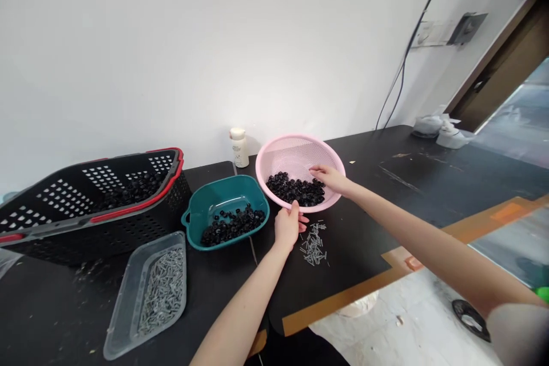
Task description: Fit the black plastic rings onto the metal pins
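Observation:
My left hand [288, 226] grips the near rim of a pink mesh colander [295, 148], which tilts toward me. Inside it lies a heap of small black ring-shaped parts [295, 190]. My right hand [330, 178] reaches over the colander's right rim, its fingers extended just above that heap and holding nothing I can see. A teal plastic dish [223, 184] with more black rings stands to the left of my left hand. Loose grey screws [313, 245] lie on the tabletop just right of my left wrist.
A clear plastic tray [146, 297] of grey screws sits at the near left on the black table [386, 183]. A black-and-red perforated basket [94, 206] holds dark parts. A white bottle [239, 148] stands against the wall. White bags lie at the far right.

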The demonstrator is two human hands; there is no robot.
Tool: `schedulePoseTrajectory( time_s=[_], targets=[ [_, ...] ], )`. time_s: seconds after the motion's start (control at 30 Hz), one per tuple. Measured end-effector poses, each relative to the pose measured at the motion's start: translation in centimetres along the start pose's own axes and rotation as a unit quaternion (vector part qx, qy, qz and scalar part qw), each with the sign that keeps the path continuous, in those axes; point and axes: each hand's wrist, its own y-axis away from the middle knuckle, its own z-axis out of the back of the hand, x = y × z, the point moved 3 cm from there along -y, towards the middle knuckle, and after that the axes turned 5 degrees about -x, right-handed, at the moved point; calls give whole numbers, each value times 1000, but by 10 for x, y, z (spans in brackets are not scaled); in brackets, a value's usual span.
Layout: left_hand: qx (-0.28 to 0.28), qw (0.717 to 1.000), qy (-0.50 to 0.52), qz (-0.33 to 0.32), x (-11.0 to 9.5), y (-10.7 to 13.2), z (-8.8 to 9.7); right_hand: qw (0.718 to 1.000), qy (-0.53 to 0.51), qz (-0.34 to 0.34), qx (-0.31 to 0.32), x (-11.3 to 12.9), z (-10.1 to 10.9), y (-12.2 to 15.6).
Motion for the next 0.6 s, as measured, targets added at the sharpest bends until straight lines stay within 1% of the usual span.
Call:
schedulePoseTrajectory(
  time_s=[0.1, 0.17, 0.27, 0.37, 0.5, 0.6],
  targets=[
    [10, 1000, 0, -10, 0, 3, -3, 999, 24, -43, 9, 0, -10, -23],
    [19, 1000, 0, -10, -2, 3, -4, 997, 37, -60, 30, 4, -23, -30],
    [31, 1000, 1, -1, -7, 2, -2, 995, 41, -68, 65, 15, -42, -28],
    [38, 999, 1, 10, -12, 0, 1, 991, 28, -66, 113, 27, -55, -22],
    [47, 999, 1, 19, -19, -2, 2, 984, 5, -78, 163, 38, -59, -20],
    [45, 999, -1, 22, -22, -3, 1, 983, -7, -96, 158, 42, -57, -25]
  ],
)
